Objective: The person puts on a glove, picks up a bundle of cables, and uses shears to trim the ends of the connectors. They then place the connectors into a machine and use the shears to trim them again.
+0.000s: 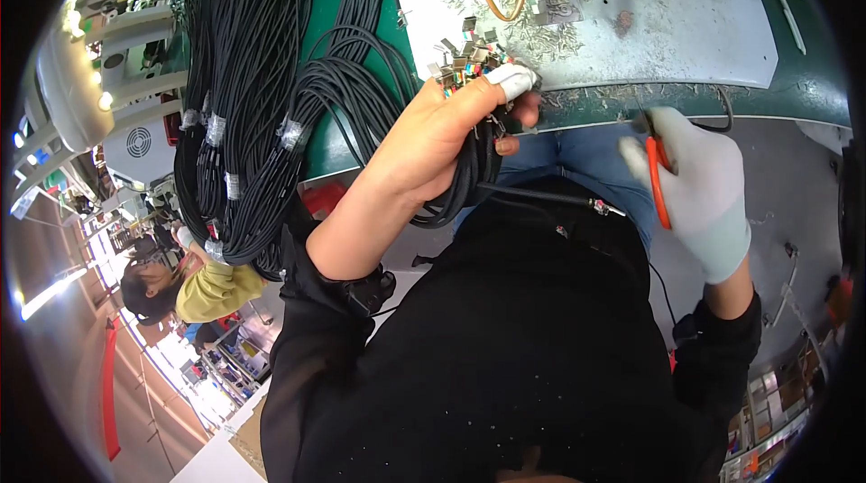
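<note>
My left hand (pixel 433 136) clenches the cable bundle (pixel 469 167) at the table edge (pixel 631 95); my right hand (pixel 699 181) grips orange cutters (pixel 657 178). Loose ends may slip out.

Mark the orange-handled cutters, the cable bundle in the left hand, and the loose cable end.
orange-handled cutters (pixel 658 181), head view, on the handle.
cable bundle (pixel 465 172), head view, black loops below the palm.
loose cable end (pixel 606 207), head view, metal tip.

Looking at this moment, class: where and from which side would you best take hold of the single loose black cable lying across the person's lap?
Probably grip the single black cable on its bare sheath just behind the metal end. Come from the right, beside the gloved right hand with the orange-handled cutters; the left hand and cable bundle crowd its other end.
</note>
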Tool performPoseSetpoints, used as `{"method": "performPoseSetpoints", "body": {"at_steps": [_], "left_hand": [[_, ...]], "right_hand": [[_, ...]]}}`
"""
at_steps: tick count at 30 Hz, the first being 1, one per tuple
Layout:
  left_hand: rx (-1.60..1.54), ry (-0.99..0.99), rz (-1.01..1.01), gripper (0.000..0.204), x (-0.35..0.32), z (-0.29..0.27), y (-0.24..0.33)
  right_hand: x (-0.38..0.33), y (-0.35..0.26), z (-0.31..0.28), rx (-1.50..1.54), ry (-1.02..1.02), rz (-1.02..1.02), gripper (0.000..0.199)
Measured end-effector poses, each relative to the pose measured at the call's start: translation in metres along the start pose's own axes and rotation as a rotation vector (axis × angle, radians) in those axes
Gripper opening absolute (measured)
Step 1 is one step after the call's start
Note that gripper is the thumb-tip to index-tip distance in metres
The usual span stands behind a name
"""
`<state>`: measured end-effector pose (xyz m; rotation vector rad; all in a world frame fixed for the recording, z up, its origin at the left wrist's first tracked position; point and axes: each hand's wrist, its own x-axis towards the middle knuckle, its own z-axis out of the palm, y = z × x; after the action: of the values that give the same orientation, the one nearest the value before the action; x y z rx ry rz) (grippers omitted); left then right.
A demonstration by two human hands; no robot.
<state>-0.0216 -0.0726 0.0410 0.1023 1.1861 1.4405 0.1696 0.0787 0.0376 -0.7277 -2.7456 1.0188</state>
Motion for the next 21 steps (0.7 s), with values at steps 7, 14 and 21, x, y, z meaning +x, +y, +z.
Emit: {"method": "performPoseSetpoints", "body": {"at_steps": [7,14,21], "left_hand": [[0.173,0.102,0.117,0.016,-0.002,0.013,-0.011],[0.453,-0.172,0.030,0.014,-0.008,0.015,0.003],[0.523,-0.335,0.040,0.017,-0.013,0.028,0.004]], "right_hand": [[0.029,-0.052,0.033,0.468,-0.111,-0.035,0.020],[0.011,-0.037,0.010,0.652,0.083,0.136,0.018],[0.000,-0.027,-0.013,0.652,0.037,0.243,0.023]]}}
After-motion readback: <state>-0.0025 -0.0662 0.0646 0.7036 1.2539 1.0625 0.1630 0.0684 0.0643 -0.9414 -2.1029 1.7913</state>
